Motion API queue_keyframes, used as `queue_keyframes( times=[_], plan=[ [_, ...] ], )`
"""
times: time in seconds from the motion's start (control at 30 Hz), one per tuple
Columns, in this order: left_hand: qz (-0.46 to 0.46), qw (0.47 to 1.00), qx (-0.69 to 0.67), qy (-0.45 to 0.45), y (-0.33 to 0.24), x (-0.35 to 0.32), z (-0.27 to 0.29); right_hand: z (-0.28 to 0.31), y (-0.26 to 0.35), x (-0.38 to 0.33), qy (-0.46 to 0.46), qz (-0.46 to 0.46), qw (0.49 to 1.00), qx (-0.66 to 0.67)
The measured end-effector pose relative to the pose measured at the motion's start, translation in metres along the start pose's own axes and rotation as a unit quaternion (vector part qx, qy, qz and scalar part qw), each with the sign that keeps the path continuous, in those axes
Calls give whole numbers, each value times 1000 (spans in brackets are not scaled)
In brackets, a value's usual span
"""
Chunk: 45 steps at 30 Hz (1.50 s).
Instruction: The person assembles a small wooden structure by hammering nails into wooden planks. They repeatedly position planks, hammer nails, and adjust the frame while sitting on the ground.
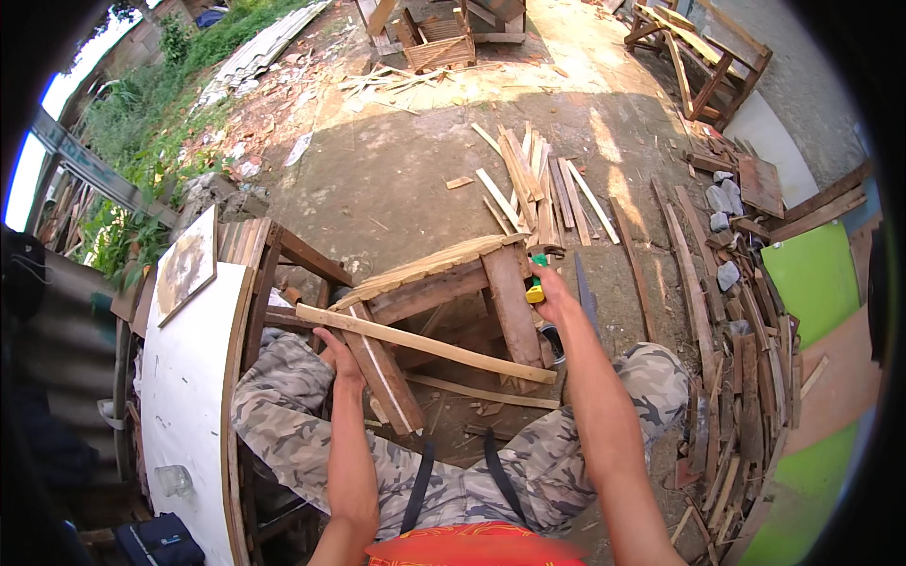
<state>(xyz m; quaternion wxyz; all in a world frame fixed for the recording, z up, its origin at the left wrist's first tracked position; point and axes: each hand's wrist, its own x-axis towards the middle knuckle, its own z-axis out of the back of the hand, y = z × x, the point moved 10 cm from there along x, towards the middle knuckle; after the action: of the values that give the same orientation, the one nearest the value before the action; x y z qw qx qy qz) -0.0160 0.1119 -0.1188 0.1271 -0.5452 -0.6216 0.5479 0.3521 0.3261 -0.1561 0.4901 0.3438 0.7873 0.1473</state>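
A low wooden stool or small table (444, 292) with a slatted top stands tilted between my knees, its legs angled toward me. Diagonally across its near legs lies a long pale wooden strip (425, 341). My left hand (340, 358) is at the strip's left part, beside the near left leg (382, 373); its fingers look stretched out, touching or just under the strip. At the stool's right corner, my right hand (557, 294) is closed on a hammer (538, 275) with a green and yellow handle, its dark head upward.
A saw blade (585, 292) lies right of the stool. Loose strips (538, 179) are piled ahead, and scrap timber (746, 368) lines the right side. At left stands a white-topped table (193, 377) with a glass jar (173, 480). Wooden furniture (439, 42) stands far ahead.
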Motion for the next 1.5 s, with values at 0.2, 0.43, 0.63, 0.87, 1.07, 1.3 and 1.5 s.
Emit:
queue_keyframes(
  times=[0.2, 0.43, 0.63, 0.87, 1.07, 1.3, 1.5],
  plan=[
    [103, 976, -189, -39, 4, 2, 24, 3, -5, -14, 8, 8, 999, -38],
    [159, 967, -182, 79, -6, 2, -1, 7, -12, -54, 75, -17, 996, -47],
    [85, 975, -201, 34, 19, 11, 25, 16, -29, -70, 48, -45, 997, -45],
    [39, 989, -132, -46, 18, 28, 47, 32, -11, -62, -7, 18, 999, -50],
    [-1, 978, -203, 48, -20, 2, -25, 29, 19, -34, -36, 86, 993, -76],
    [-10, 987, -134, 93, -87, 36, -57, 2, 19, -39, -58, 87, 995, 4],
    [77, 990, 63, 97, -143, 111, -70, -10, -42, -82, -37, 22, 993, 109]
  ],
)
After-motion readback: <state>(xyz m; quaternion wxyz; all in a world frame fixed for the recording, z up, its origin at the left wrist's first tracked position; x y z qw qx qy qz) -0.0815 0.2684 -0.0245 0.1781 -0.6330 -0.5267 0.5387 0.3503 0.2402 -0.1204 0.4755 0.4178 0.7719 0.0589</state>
